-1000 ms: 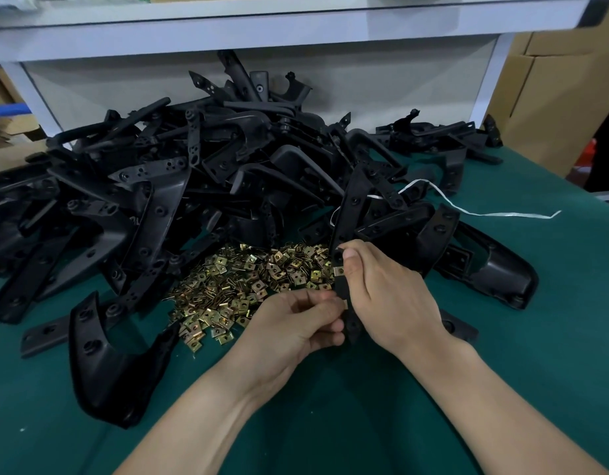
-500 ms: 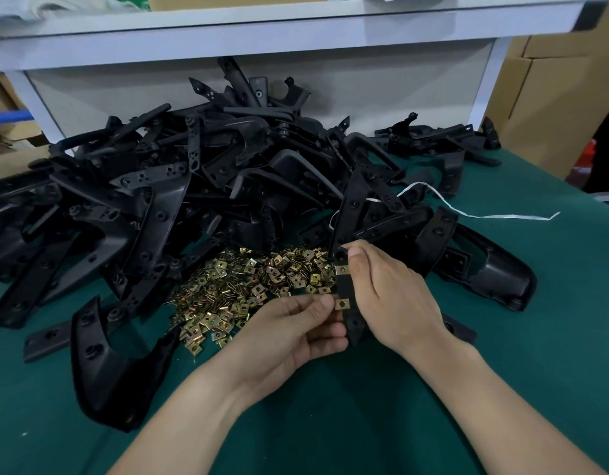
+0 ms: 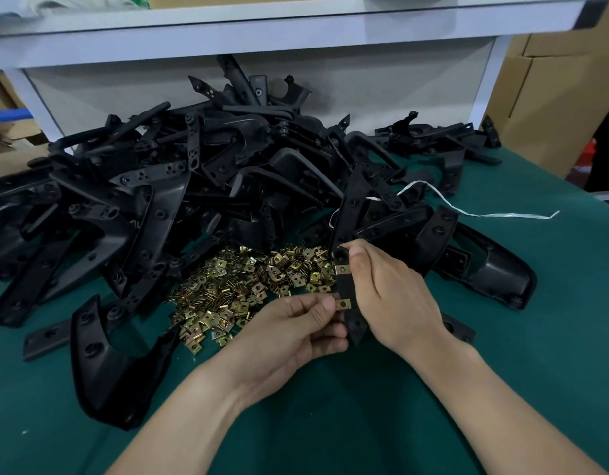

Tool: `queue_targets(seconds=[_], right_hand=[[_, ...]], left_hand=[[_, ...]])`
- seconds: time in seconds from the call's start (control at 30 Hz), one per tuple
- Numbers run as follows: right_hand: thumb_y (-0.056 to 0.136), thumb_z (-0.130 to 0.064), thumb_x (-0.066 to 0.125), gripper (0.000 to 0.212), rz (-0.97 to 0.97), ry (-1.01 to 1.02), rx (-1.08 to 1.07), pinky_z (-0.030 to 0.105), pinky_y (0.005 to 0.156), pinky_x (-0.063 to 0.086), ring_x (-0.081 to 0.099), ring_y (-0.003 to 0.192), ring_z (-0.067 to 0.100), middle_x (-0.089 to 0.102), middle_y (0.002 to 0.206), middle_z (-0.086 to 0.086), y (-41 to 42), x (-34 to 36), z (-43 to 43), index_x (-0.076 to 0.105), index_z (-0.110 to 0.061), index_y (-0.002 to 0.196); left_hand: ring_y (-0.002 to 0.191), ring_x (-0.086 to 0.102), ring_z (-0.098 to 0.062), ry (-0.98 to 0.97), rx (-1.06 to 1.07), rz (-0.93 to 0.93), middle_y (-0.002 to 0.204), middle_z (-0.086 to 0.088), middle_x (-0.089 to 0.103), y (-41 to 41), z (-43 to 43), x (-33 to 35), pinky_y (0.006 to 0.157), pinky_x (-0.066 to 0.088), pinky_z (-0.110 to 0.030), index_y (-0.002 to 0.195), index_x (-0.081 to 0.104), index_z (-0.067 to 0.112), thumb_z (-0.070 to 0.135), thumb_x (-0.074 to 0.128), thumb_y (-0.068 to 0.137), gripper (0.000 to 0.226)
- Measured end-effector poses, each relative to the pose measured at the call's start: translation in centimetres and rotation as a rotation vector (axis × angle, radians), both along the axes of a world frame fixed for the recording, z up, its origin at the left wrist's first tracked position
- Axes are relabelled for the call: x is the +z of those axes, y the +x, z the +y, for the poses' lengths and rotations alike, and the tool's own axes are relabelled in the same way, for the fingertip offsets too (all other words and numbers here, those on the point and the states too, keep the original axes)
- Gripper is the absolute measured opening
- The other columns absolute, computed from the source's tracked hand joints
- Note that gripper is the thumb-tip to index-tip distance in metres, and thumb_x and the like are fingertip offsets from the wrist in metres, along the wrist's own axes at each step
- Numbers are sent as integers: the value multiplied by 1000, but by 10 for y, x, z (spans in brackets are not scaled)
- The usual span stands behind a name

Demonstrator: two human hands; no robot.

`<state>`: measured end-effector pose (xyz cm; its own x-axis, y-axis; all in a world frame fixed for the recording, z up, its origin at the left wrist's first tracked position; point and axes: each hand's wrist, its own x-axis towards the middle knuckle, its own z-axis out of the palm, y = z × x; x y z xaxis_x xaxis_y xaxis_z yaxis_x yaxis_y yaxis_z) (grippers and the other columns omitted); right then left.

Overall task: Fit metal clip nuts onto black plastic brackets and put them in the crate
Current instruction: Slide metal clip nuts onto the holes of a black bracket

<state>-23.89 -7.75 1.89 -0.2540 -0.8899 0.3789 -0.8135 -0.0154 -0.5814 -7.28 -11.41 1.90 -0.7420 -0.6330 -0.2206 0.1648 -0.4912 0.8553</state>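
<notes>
Two clip nuts point(image 3: 342, 269) on black bracket point(image 3: 346, 289) gripped in my right hand point(image 3: 392, 293); my left hand point(image 3: 296, 334) pinches lower nut point(image 3: 343, 304). Loose nuts point(image 3: 248, 286) heaped on green bench point(image 3: 502, 337).

— what's beyond the fingers?
— a green table point(image 3: 502, 389), a white shelf point(image 3: 296, 25) over it.
— to their right?
— brown boxes point(image 3: 553, 108), well apart.

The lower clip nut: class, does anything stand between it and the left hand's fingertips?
No. The left hand pinches the lower clip nut directly against the bracket, which the right hand holds.
</notes>
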Motion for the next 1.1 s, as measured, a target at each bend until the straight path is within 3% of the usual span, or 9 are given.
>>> queue_targets(seconds=[0.2, 0.5, 0.73, 1.1], right_hand=[[104, -48, 13, 47, 2, 18, 7, 30, 72, 37, 54, 89, 2, 58, 99, -22, 1, 2, 2, 56, -35, 115], [108, -42, 17, 44, 26, 38, -2, 31, 73, 40, 57, 97, 8, 66, 112, -16, 2, 3, 3, 57, -31, 121], [107, -42, 16, 45, 33, 44, -3, 34, 75, 45, 61, 95, 11, 66, 112, -13, 3, 4, 4, 57, -29, 121], [104, -45, 12, 51, 58, 53, 0, 32, 72, 41, 60, 97, 10, 65, 115, -14, 5, 4, 4, 57, -30, 122]], left_hand=[[72, 61, -11, -14, -10, -5, 88, -10, 64, 0, 0, -2, 72, 56, -25, 106, 67, -3, 17, 58, 93, 26], [72, 61, -11, -25, -11, -9, 85, -8, 66, 0, -1, -4, 72, 56, -25, 102, 71, 0, 20, 60, 93, 25], [72, 61, -11, -27, -4, -17, 85, -9, 65, -1, -1, -4, 72, 55, -25, 106, 67, -4, 20, 60, 92, 28], [69, 60, -9, -59, 4, -42, 79, -6, 65, -3, 1, -3, 70, 55, -23, 97, 73, 2, 20, 58, 92, 24]])
